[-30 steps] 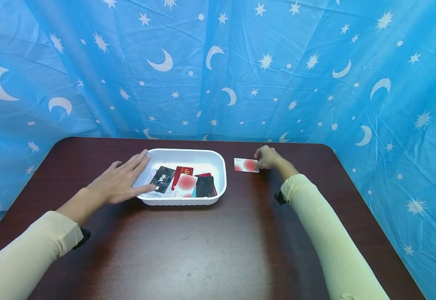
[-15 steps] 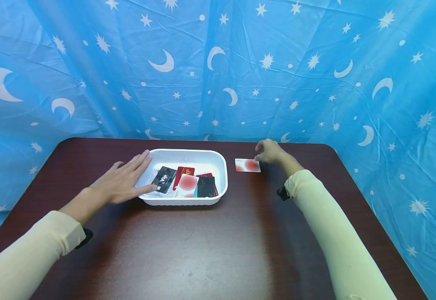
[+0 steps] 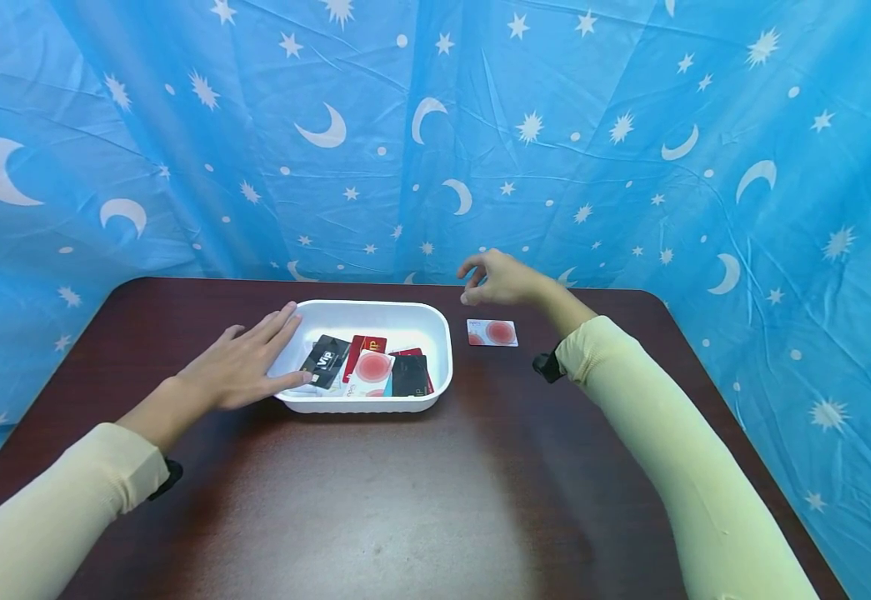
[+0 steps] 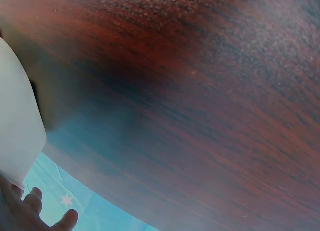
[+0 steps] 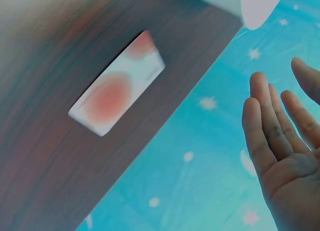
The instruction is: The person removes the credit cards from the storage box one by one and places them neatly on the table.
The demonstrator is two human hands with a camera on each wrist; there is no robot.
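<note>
My left hand [image 3: 243, 362] rests with spread fingers on the left rim of a white plastic basket [image 3: 435, 398]. Inside lie several cards: a black VIP card [image 3: 326, 360], a red card [image 3: 363, 350], a white card with a pink circle [image 3: 371, 372] and a dark card [image 3: 409, 375] among them. Right of the basket, a white card with red circles [image 3: 492, 332] lies flat on the table. My right hand [image 3: 504, 279] hovers above and behind that card, fingers loosely bent and holding nothing. The right wrist view shows the same card [image 5: 115, 88] apart from my fingers.
The dark wood table [image 3: 375, 492] has rounded far corners. A blue curtain [image 3: 375, 167] with white moons and stars hangs right behind its far edge and along the sides. Black bands [image 3: 549, 367] sit at both wrists.
My right hand has let go of the card with red circles, leaving it on the table, and has risen up and to the left. My left hand stays on the basket rim.
</note>
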